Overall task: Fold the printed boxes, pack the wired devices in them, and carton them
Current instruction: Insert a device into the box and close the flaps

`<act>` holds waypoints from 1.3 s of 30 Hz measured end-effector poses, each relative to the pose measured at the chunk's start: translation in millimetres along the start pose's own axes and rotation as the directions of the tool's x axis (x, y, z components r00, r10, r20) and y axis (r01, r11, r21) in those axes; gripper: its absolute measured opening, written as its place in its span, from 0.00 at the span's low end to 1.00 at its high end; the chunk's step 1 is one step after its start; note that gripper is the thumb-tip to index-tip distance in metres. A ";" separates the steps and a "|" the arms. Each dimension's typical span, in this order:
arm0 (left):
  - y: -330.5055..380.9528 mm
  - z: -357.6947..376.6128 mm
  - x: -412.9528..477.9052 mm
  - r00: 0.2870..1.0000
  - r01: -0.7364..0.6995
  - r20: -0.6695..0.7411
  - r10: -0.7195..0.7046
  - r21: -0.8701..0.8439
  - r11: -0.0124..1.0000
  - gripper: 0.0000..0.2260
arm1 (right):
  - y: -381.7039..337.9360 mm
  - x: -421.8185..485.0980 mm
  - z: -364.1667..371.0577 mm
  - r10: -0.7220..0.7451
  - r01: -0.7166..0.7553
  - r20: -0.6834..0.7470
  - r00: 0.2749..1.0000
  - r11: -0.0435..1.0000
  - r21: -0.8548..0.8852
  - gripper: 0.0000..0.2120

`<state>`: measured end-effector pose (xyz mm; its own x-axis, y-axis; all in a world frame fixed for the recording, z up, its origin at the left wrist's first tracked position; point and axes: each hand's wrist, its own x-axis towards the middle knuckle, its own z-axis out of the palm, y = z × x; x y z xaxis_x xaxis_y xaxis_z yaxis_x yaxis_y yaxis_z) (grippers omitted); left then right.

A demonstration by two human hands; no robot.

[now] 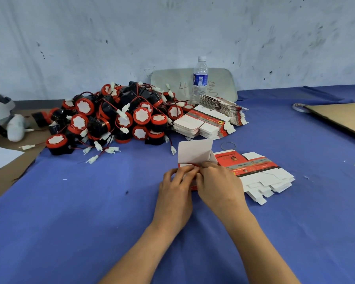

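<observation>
— Hands first: how are they placed?
— Both are seen at the middle of the blue-covered surface (90, 201). The left hand (175, 186) and the right hand (218, 185) are brought together, fingertips almost touching. The fingers of each are curled and pinched on the near red edge of a half-folded printed box (194, 152).
— How is that box set?
— Its white inner panel is raised upright behind the fingers, and a side flap is bent off to the right. Its lower part is hidden beneath the hands.
— What is laid around it?
— Flat printed boxes (260, 171) are spread just to the right, white tabs turned toward the near side. A thin ring (228, 145) is laid just beyond them. Farther back, stacks of flat boxes (209, 121) are piled beside a heap of wired devices (115, 117): black bodies, red caps, white connectors on red leads.
— And behind?
— A water bottle (200, 78) is stood upright behind the stacks, in front of a grey board (172, 83) leaned on the wall. A cardboard sheet (340, 117) is seen at the far right, with a tape roll (298, 107) at its corner.
</observation>
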<state>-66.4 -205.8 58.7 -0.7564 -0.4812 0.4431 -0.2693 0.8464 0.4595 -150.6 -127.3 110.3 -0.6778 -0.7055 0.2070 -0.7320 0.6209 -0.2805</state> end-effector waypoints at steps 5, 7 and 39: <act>2.0 1.3 -1.0 0.998 0.021 0.057 -0.021 0.001 1.000 0.22 | 2.6 -1.5 -0.2 0.044 -0.044 -0.051 0.998 0.999 0.001 0.13; 3.5 4.2 -1.8 0.995 0.049 0.086 -0.050 0.005 0.999 0.23 | 9.6 -0.4 1.2 0.014 -0.013 -0.097 0.995 1.000 0.006 0.12; 1.9 -1.9 2.7 0.995 0.069 -0.070 -0.076 -0.102 0.992 0.17 | -1.9 0.2 22.1 -0.150 0.268 -0.456 0.877 0.942 0.204 0.22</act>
<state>-67.8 -205.9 62.2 -0.6900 -0.5591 0.4597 -0.2583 0.7835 0.5651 -147.9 -136.3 90.2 -0.5160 -0.5563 0.6513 -0.8565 0.3259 -0.4002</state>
